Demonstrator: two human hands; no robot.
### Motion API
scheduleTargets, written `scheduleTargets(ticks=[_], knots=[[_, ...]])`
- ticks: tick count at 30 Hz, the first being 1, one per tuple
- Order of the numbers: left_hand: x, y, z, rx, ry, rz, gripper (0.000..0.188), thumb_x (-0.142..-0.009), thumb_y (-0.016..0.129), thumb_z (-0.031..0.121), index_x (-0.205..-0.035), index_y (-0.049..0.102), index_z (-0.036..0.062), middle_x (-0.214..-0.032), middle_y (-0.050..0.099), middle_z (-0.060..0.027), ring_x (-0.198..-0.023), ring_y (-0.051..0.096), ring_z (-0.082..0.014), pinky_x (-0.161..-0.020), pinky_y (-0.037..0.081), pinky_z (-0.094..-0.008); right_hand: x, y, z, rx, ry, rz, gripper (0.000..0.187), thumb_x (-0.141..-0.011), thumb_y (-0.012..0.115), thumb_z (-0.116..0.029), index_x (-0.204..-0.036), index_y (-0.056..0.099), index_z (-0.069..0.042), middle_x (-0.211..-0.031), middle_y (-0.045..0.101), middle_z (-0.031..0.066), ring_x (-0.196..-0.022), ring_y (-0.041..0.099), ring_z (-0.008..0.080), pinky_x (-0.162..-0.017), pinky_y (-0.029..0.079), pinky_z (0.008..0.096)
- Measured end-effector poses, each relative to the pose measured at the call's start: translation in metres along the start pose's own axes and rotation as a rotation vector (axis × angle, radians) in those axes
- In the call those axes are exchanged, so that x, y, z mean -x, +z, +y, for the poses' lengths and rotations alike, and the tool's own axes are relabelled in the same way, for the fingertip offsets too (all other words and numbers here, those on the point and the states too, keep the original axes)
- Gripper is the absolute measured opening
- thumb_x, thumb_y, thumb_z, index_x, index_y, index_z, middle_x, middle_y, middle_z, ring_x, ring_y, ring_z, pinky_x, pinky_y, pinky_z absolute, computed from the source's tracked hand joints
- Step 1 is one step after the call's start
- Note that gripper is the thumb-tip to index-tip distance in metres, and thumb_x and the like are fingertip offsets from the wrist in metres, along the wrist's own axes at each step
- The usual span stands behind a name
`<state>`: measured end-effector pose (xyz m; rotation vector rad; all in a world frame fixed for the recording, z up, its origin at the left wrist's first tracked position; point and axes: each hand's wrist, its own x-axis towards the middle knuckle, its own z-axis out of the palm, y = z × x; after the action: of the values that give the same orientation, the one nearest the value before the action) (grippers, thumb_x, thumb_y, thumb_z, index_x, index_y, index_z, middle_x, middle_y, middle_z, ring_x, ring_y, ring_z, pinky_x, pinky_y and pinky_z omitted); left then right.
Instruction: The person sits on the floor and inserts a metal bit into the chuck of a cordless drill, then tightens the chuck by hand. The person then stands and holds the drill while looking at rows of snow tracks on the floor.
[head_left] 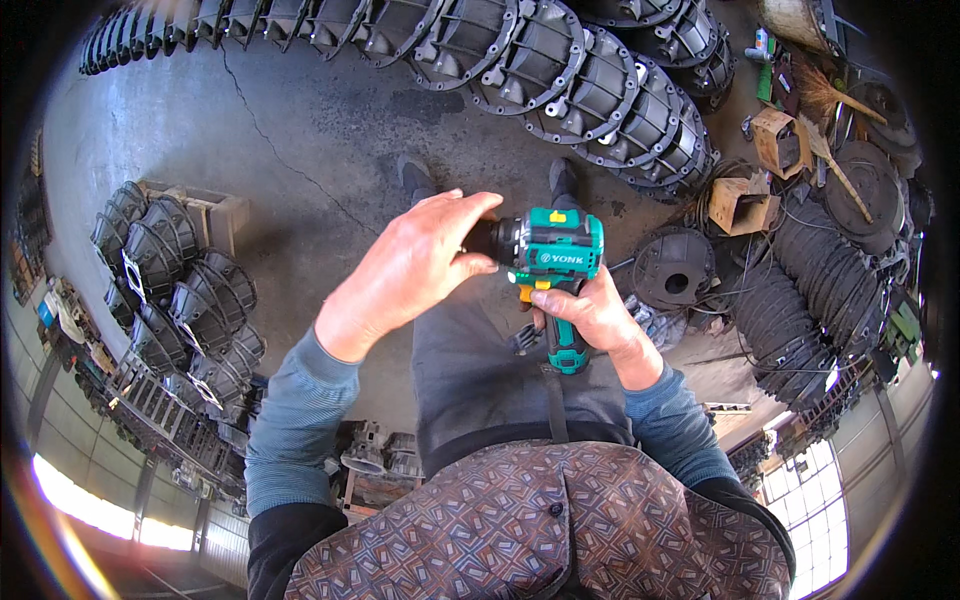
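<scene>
A green and black cordless drill (pixel 562 238) with yellow switches is held up in front of my body, its black chuck turned to the left. My right hand (pixel 603 318) is closed round its handle, the thumb lying near the yellow trigger. My left hand (pixel 410 262) is closed over the chuck, thumb below and fingers above; whether a bit sits in the chuck is hidden. The drill's base with the battery (pixel 567 360) shows under my right hand.
Nested dark metal bell-shaped housings (pixel 530 65) run in a long row across the far side. More housings (pixel 160 240) are stacked on the left. At right are cardboard boxes (pixel 745 205), coiled cable (pixel 780 320), a round metal plate (pixel 672 268) and a broom (pixel 825 95).
</scene>
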<state>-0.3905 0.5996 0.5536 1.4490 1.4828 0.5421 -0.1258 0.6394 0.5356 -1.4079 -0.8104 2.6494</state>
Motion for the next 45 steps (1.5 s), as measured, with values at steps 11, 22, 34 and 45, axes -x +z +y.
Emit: scheduleTargets(ticks=[11,22,34,45], knots=[[-0.006,0.006,-0.001,-0.179,-0.196,-0.208,0.029,-0.076,0.077,0.022,-0.095,0.067,0.0027,-0.084,0.070,-0.0192,-0.082,0.069,-0.0406,-0.081,0.052,-0.0481,0.000,0.008,-0.004,0.083,0.016,0.000,0.023,-0.092,0.079,-0.009,-0.112,0.071,-0.001,-0.093,0.074,0.0055,-0.074,0.068,0.0121,-0.068,0.057,0.0300],[0.001,0.023,-0.021,-0.477,0.037,0.213,0.030,-0.073,0.081,0.020,-0.091,0.060,0.0096,-0.076,0.064,-0.0072,-0.077,0.067,-0.0283,-0.079,0.046,-0.0405,-0.014,0.021,-0.010,-0.002,-0.042,-0.038,0.029,-0.093,0.079,-0.010,-0.118,0.068,-0.002,-0.097,0.074,0.0080,-0.077,0.070,0.0143,-0.069,0.059,0.0311],[-0.010,-0.043,-0.008,-0.022,-0.323,-0.449,0.040,-0.075,0.076,0.026,-0.105,0.066,0.0022,-0.093,0.072,-0.0219,-0.093,0.070,-0.0422,-0.083,0.053,-0.0519,-0.017,0.031,-0.009,0.157,0.006,-0.051,0.030,-0.091,0.076,-0.002,-0.120,0.068,-0.001,-0.098,0.074,0.0068,-0.081,0.070,0.0135,-0.073,0.060,0.0319],[0.046,-0.050,-0.016,-0.483,0.022,0.237,0.026,-0.077,0.078,0.021,-0.091,0.060,0.0101,-0.085,0.067,-0.0066,-0.075,0.066,-0.0259,-0.076,0.044,-0.0381,-0.023,0.097,-0.026,0.009,-0.039,-0.073,0.029,-0.091,0.079,-0.008,-0.117,0.068,-0.002,-0.096,0.075,0.0096,-0.074,0.071,0.0157,-0.068,0.060,0.0312]])
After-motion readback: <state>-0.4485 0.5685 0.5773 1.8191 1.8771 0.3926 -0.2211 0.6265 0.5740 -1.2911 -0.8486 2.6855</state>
